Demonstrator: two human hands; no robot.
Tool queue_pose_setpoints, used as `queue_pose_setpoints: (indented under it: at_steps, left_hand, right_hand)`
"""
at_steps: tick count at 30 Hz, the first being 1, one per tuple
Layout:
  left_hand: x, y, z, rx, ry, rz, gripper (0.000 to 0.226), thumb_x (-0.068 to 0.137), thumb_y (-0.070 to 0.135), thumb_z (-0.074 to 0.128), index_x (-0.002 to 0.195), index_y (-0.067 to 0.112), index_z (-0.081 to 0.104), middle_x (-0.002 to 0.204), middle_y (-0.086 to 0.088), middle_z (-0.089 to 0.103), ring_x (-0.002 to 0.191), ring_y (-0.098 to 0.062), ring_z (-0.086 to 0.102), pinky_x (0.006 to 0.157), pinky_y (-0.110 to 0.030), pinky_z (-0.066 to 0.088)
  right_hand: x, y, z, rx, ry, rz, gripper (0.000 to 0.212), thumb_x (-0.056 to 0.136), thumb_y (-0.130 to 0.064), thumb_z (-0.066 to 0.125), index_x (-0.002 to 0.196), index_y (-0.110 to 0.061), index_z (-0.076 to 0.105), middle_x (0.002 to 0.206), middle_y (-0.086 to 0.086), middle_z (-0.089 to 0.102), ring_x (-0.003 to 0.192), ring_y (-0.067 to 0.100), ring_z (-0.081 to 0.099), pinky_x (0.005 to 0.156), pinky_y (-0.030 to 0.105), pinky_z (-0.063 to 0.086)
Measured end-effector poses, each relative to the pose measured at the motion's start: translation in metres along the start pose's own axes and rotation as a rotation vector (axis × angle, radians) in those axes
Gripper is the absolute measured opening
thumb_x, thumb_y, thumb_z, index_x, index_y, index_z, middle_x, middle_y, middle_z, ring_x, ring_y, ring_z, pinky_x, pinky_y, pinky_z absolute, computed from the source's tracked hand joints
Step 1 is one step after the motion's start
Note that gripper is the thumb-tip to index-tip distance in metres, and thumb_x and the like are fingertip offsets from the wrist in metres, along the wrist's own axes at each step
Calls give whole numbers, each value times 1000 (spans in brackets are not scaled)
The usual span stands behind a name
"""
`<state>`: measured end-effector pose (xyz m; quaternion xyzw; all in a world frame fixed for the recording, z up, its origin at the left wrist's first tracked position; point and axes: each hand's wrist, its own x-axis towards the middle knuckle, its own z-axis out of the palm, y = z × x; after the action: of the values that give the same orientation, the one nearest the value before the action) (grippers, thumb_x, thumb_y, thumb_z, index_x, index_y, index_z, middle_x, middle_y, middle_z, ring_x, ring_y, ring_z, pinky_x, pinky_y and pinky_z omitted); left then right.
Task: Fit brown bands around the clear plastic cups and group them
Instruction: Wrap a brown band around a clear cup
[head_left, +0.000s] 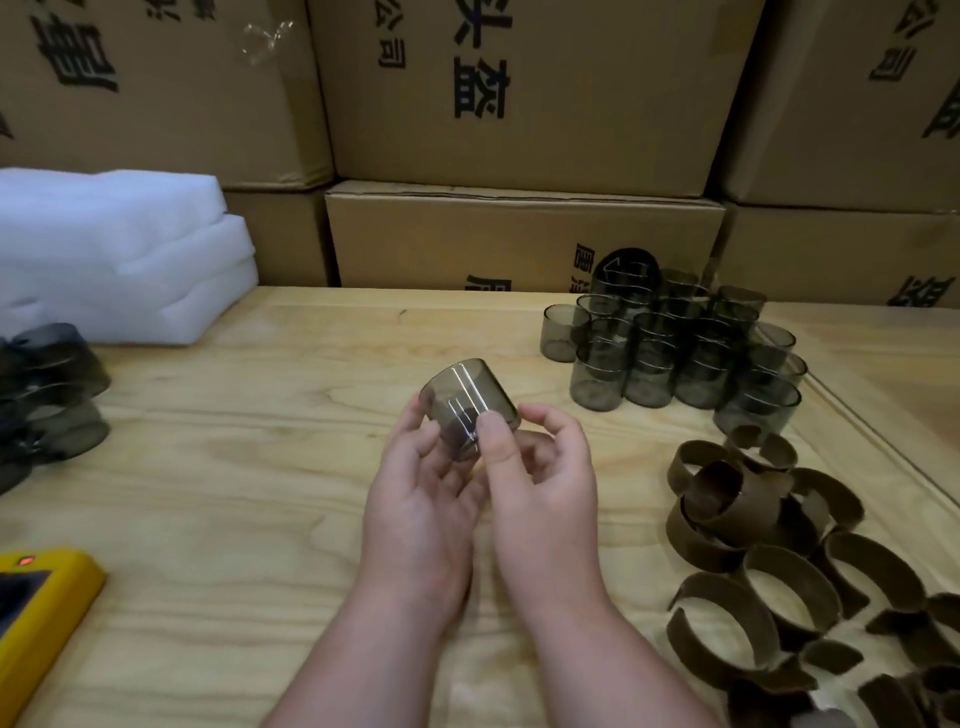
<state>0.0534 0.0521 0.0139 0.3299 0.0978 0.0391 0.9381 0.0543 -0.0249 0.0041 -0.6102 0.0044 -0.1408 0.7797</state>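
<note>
2 hands are gripping 1 smoky clear plastic cup (467, 402) above the wooden table (260, 467): left hand (421, 499) cradling, right hand (535, 467) pinching its rim. We're judging a curled brown band (727, 493) comes next; keep cup steady.

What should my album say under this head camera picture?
Both hands hold a cup above the table, brown bands waiting nearby.
</note>
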Motion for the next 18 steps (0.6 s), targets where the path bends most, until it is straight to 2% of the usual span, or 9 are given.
queue_pose_setpoints:
  at_steps: [2, 5, 7, 11, 14, 16, 18]
  left_hand:
    - [1, -2, 0, 25, -25, 21, 39, 96, 17, 51, 134, 18, 60, 119, -23, 70, 107, -36, 63, 101, -50, 47]
    - [4, -4, -1, 26, -29, 38, 41, 85, 22, 59, 126, 21, 60, 122, -26, 67, 116, -44, 60, 110, -57, 41]
    - [4, -6, -2, 28, -29, 48, 46, 84, 23, 61, 130, 19, 59, 131, -30, 64, 123, -50, 59, 111, -58, 41]
    - [6, -9, -5, 54, -43, 67, 53, 83, 24, 68, 134, 16, 56, 137, -31, 60, 120, -44, 60, 111, -57, 41]
    - [7, -9, -8, 61, -79, 62, 71, 83, 32, 72, 147, 12, 49, 136, -28, 62, 130, -47, 56, 118, -61, 36]
    - [7, -9, -7, 63, -86, 94, 78, 82, 40, 71, 149, 10, 46, 123, -20, 69, 117, -41, 63, 114, -56, 40]
    - [7, -9, -6, 46, -83, 154, 65, 81, 40, 74, 139, 18, 53, 104, -11, 72, 96, -28, 65, 98, -51, 42]
  right_hand:
    - [3, -2, -1, 26, -12, 4, 57, 67, -60, 73, 111, -28, 59, 89, 4, 76, 83, 11, 73, 68, 16, 52]
    - [9, 1, -3, 49, -43, 13, 56, 71, -62, 83, 109, -27, 60, 84, 0, 76, 80, 9, 71, 67, 17, 52]
    - [10, 5, -3, 42, -66, 9, 56, 66, -56, 84, 109, -30, 59, 86, -2, 75, 82, 11, 71, 70, 21, 54]
    - [10, 9, -4, 71, -94, -11, 61, 61, -54, 81, 109, -28, 55, 94, 6, 76, 81, 14, 74, 71, 25, 55]
    - [9, 6, -5, 78, -106, 1, 60, 63, -59, 78, 107, -25, 55, 87, 11, 75, 73, 15, 70, 66, 26, 54]
    - [7, 6, -5, 42, -127, 6, 61, 64, -64, 75, 105, -22, 58, 83, 17, 73, 71, 16, 67, 66, 31, 55]
    - [6, 7, -4, 3, -140, 8, 62, 65, -68, 73, 105, -21, 61, 84, 23, 70, 71, 18, 65, 70, 40, 54]
